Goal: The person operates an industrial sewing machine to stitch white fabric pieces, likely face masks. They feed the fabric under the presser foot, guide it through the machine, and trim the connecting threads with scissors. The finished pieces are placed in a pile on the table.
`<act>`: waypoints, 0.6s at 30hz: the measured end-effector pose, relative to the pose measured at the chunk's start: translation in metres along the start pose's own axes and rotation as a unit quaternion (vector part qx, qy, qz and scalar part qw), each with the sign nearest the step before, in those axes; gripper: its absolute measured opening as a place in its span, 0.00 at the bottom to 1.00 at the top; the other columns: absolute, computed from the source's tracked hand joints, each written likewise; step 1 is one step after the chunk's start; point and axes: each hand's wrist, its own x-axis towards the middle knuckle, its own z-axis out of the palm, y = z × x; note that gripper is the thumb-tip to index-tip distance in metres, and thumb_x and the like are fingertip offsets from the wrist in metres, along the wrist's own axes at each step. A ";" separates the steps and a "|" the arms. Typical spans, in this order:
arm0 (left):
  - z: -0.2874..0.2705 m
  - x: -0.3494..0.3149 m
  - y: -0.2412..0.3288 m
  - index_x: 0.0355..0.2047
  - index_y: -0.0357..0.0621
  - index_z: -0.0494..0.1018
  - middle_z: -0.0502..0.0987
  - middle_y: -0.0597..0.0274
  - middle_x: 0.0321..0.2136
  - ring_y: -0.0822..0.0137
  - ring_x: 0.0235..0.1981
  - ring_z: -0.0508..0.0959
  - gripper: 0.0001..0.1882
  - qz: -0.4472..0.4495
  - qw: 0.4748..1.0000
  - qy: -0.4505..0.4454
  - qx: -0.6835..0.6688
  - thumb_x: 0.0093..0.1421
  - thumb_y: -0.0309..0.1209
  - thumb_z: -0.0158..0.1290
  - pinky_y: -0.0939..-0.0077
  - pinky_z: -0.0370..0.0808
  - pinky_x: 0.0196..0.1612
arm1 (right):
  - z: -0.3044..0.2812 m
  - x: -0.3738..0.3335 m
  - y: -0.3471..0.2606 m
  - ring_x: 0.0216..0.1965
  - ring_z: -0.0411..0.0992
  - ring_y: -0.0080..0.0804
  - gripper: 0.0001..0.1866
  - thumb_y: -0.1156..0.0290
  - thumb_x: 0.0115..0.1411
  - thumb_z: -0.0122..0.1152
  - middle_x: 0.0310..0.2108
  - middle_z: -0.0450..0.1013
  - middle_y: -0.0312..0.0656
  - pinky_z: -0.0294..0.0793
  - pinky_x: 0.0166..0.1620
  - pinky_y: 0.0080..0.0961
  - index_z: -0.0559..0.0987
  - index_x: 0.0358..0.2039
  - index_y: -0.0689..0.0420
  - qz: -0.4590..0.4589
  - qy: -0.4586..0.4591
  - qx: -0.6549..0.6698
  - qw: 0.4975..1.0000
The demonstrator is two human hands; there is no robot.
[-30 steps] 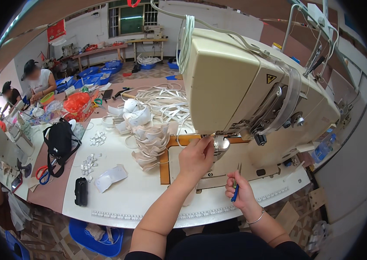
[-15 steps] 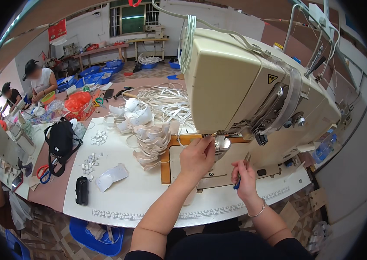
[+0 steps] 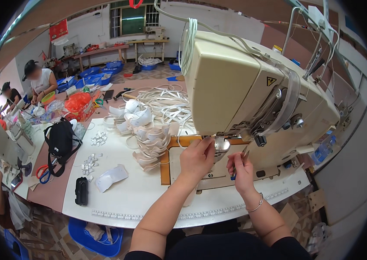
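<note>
A large cream sewing machine (image 3: 224,78) fills the middle and right. My left hand (image 3: 196,160) is raised at the needle area, beside a shiny metal part (image 3: 223,146). Its fingers are pinched together, and whatever they hold is hidden. A little to the right, my right hand (image 3: 243,175) is closed around small thread snips (image 3: 246,151); the metal blades point up and a bit of blue handle shows below the fingers. Left of the machine lies a stack of curved white and beige fabric pieces (image 3: 151,145). A flat white piece (image 3: 111,177) rests nearer to me.
Small white bits (image 3: 90,164) lie in piles beside a black case (image 3: 81,190). A black bag (image 3: 62,141) and red-and-blue-handled scissors (image 3: 43,173) are farther left. White strips (image 3: 162,102) are heaped behind. A blue tub (image 3: 92,242) stands below the table. Other people sit at the left.
My right hand has moved slightly left and up with the snips, closer to the left hand. The left hand stays almost where it was.
</note>
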 end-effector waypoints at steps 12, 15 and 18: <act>0.001 -0.001 -0.002 0.29 0.41 0.75 0.72 0.59 0.17 0.67 0.14 0.72 0.05 -0.013 1.000 -0.002 -0.021 0.50 0.24 0.56 0.77 0.66 0.18 | 0.012 0.031 -0.011 0.27 0.70 0.26 0.05 0.77 0.53 0.58 0.27 0.70 0.39 0.69 0.33 0.19 0.76 0.32 0.60 -0.268 0.042 -0.260 0.927; 0.000 0.000 -0.001 0.29 0.41 0.75 0.72 0.60 0.16 0.68 0.14 0.71 0.04 -0.010 1.000 -0.001 -0.013 0.50 0.24 0.56 0.77 0.66 0.18 | 0.010 0.034 -0.006 0.27 0.70 0.26 0.05 0.76 0.53 0.59 0.28 0.70 0.39 0.69 0.32 0.19 0.76 0.32 0.59 -0.276 0.041 -0.269 0.922; 0.000 -0.001 0.000 0.28 0.42 0.75 0.71 0.60 0.16 0.68 0.14 0.71 0.04 -0.010 1.000 -0.001 -0.003 0.50 0.24 0.56 0.77 0.66 0.18 | 0.010 0.031 -0.006 0.27 0.69 0.26 0.04 0.76 0.53 0.58 0.28 0.69 0.39 0.68 0.32 0.19 0.76 0.31 0.59 -0.267 0.040 -0.266 0.925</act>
